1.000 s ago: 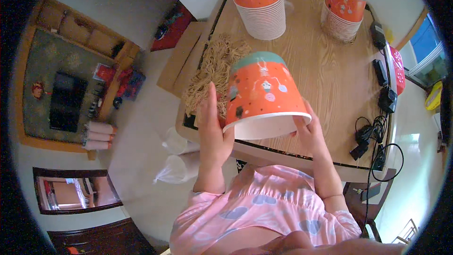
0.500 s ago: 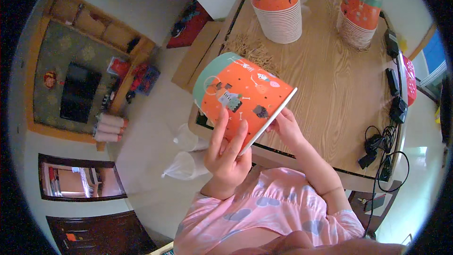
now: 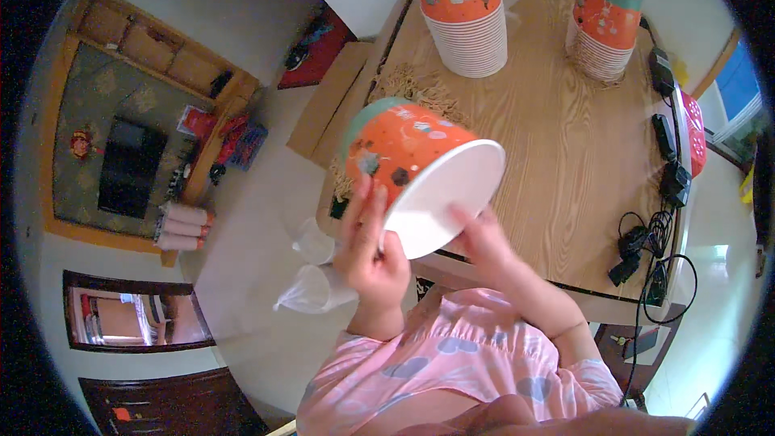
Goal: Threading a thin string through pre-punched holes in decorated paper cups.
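A large paper bucket [image 3: 416,141], orange with a green base band and cartoon prints, is held tilted in front of me. Its white opening faces toward me and to the right, and the white inner wall shows. My left hand [image 3: 371,254] holds it at the lower left, fingers on the printed side and thumb near the rim. At the lower right rim is my right hand [image 3: 491,244], its fingertips reaching just inside the opening; motion blurs them. A tall stack of matching buckets [image 3: 460,24] stands upside down on the wooden table [image 3: 557,145] beyond.
A shorter bucket stack [image 3: 607,20] stands at the far right. Straw-like shreds [image 3: 412,89] lie at the table's left. Black adapters and cables [image 3: 663,226] line the right edge beside a red plastic object [image 3: 694,133]. Clear plastic-wrapped items [image 3: 316,287] sit on the floor below left.
The bucket has turned so its opening now shows toward me. My right hand has shifted from behind the rim to its front, fingertips inside. My left hand moved slightly left.
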Demonstrator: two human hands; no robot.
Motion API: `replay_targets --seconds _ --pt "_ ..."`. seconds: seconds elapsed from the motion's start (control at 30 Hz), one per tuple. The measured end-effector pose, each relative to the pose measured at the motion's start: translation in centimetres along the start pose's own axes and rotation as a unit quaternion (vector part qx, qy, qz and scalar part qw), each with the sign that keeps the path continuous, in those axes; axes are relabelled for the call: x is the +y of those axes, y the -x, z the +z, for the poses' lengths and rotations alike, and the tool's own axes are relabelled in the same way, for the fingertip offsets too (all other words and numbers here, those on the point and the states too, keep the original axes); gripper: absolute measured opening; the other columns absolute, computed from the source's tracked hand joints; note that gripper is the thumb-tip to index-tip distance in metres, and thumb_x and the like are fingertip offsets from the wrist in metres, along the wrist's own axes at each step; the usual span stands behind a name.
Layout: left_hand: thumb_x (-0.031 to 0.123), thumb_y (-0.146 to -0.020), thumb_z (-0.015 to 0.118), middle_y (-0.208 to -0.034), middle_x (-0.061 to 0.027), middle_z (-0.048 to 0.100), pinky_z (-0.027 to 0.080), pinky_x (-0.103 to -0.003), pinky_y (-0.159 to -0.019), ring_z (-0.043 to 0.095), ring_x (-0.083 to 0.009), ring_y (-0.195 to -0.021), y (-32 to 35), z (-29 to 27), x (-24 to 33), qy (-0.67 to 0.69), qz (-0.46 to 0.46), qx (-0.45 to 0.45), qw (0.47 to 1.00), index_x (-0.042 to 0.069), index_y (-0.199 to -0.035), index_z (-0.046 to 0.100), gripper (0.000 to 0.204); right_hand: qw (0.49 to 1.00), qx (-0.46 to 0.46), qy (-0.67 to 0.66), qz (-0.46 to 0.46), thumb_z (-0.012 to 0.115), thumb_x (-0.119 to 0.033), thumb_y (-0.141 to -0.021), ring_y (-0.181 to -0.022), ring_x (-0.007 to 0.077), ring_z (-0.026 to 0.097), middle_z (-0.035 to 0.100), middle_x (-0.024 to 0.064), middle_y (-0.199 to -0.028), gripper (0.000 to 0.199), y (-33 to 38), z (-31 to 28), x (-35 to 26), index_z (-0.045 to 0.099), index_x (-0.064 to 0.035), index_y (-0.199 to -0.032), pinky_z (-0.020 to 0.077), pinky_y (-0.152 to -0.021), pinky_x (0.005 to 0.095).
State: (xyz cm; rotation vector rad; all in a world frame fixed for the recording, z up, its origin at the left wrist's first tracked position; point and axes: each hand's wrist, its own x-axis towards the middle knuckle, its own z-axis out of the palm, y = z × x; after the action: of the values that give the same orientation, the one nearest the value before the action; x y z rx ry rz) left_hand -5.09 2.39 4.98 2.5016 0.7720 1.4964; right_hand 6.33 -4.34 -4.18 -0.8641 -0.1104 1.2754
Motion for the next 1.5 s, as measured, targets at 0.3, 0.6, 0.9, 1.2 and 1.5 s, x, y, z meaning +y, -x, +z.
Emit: replay_targets --seconds 0.3,0.6,0.9,1.2,1.5 --pt "-0.011 -0.070 0.043 -0.115 -0.0200 0.057 0.047 -0.039 -0.083 0.057 -0.0338 -0.103 -0.9 -0.7 -1.7 -0.088 -0.024 0.073 0.993 0.000 -0.111 0.060 0.046 0.782 0.203 0.290 -0.513 0.047 -0.012 -0.091 -0.085 0.0150 0.056 0.059 0.0052 -0.095 0.025 2.4 -9.8 -7.2 0.053 -0.0034 -0.114 0.0448 -0.075 0.0259" --pt "-0.009 -0.067 0.047 -0.117 -0.0213 0.056 0.046 -0.040 -0.088 0.057 -0.0349 -0.104 -1.9 0.9 1.1 0.006 -0.008 0.040 0.999 0.001 -0.110 0.061 0.046 0.600 -0.153 0.677 -0.397 0.053 -0.010 -0.074 -0.126 0.0263 0.037 0.039 0.0126 -0.135 0.061 1.8 0.5 -0.6 0.036 -0.0054 -0.133 0.0246 -0.106 0.0457" --pt "-0.010 -0.068 0.045 -0.116 -0.0219 0.056 0.044 -0.040 -0.089 0.056 -0.0344 -0.105 -1.6 1.9 0.9 0.021 0.020 -0.009 1.000 -0.002 -0.113 0.058 0.047 0.723 -0.207 0.503 -0.426 0.057 -0.005 -0.068 -0.123 0.0339 0.038 0.041 0.0214 -0.129 0.063 2.6 2.9 -1.0 0.038 -0.0014 -0.128 0.0327 -0.103 0.0422" --pt "-0.008 -0.071 0.044 -0.113 -0.0163 0.058 0.044 -0.035 -0.088 0.058 -0.0243 -0.101 -2.3 0.2 -3.1 0.118 -0.205 0.027 0.971 -0.002 -0.121 0.051 0.050 0.635 0.111 0.593 -0.483 0.056 -0.002 -0.072 -0.107 0.0292 0.052 0.059 0.0135 -0.107 0.034 1.9 -5.0 -6.8 0.059 -0.0045 -0.106 0.0327 -0.100 0.0418" --pt "-0.003 -0.080 0.047 -0.114 -0.0139 0.055 0.051 -0.023 -0.055 0.060 -0.0125 -0.081 -1.9 0.1 -2.9 0.232 -0.255 0.078 0.936 -0.003 -0.129 0.040 0.049 0.904 0.059 0.261 -0.334 0.044 0.003 -0.088 -0.084 0.0131 0.056 0.059 0.0059 -0.090 0.018 2.9 -7.0 -4.8 0.055 0.0011 -0.102 0.0441 -0.077 0.0253"
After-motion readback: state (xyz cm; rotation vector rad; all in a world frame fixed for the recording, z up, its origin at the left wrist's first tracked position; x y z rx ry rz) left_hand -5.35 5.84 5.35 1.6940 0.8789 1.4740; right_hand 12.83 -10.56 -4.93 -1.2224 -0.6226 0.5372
